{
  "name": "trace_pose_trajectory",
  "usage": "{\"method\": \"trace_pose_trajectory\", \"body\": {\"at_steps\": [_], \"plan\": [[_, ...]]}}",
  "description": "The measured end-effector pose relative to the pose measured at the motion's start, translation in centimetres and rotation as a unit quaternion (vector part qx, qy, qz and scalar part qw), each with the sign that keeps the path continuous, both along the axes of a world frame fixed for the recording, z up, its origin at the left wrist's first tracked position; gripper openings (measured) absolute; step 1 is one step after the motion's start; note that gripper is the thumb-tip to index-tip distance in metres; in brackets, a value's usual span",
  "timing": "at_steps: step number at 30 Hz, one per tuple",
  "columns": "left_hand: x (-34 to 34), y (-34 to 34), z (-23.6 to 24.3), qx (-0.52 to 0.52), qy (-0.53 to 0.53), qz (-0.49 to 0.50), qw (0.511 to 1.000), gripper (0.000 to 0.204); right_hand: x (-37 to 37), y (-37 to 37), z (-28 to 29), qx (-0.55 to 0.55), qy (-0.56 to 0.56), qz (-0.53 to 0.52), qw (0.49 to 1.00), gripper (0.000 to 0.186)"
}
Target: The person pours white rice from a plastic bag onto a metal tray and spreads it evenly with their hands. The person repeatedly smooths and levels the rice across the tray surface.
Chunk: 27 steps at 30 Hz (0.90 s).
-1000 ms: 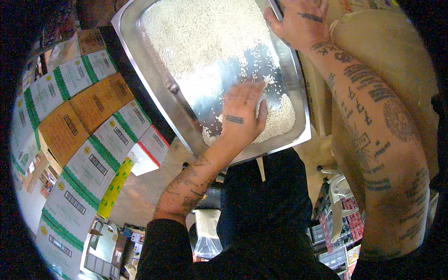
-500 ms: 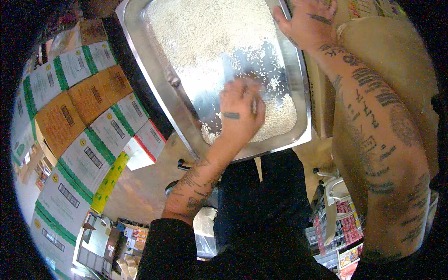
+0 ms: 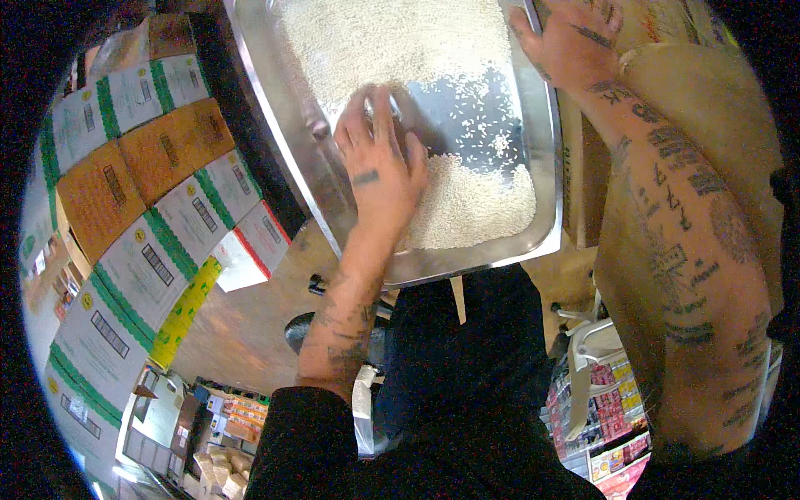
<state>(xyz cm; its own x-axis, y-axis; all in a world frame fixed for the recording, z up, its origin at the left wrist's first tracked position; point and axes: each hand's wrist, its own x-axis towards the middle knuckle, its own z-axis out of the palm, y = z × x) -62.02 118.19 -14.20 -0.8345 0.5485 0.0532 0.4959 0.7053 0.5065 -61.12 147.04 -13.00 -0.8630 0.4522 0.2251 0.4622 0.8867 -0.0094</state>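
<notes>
A steel pan (image 3: 544, 196) stands before me with white rice (image 3: 358, 46) in it. One mass of grains fills its far part, and a smaller heap (image 3: 483, 208) lies at the near right. Bare metal with scattered grains shows between them. My left hand (image 3: 382, 171) reaches into the pan, its fingers apart at the near edge of the far rice; its fingertips are blurred. At the pan's far right rim rests my right hand (image 3: 579, 42), with the thumb over the rim and the fingers spread outside it.
Stacked white and green cartons (image 3: 125, 300) and brown boxes (image 3: 167, 167) rise at the left. A cardboard box (image 3: 587, 179) is right of the pan. A white chair (image 3: 596, 358) stands at the lower right, and a dark round seat (image 3: 304, 331) at the lower left.
My left hand has moved left and away from me, from the pan's near middle to the far rice. More rice shows in the near heap. My right hand stays by the rim.
</notes>
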Motion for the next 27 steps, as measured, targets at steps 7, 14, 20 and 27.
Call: {"method": "trace_pose_trajectory", "body": {"at_steps": [7,14,20,27], "plan": [[0.6,-0.6,0.8,-0.034,-0.168,-0.107,0.979,0.055,0.1,0.4,-0.2,-0.002,0.007,0.002,1.000,0.067],[-1.2,-1.2,-0.9,-0.023,0.067,0.013,0.997,0.060,0.4,0.1,0.5,0.024,-0.025,0.022,0.999,0.068],[1.8,-1.2,1.3,-0.038,-0.100,-0.055,0.993,0.066,-0.3,-0.1,0.9,0.012,-0.009,0.021,1.000,0.068],[-0.2,0.1,-1.1,0.014,0.001,-0.014,1.000,0.058,0.0,-0.5,1.1,-0.015,-0.043,-0.013,0.999,0.070]]}}
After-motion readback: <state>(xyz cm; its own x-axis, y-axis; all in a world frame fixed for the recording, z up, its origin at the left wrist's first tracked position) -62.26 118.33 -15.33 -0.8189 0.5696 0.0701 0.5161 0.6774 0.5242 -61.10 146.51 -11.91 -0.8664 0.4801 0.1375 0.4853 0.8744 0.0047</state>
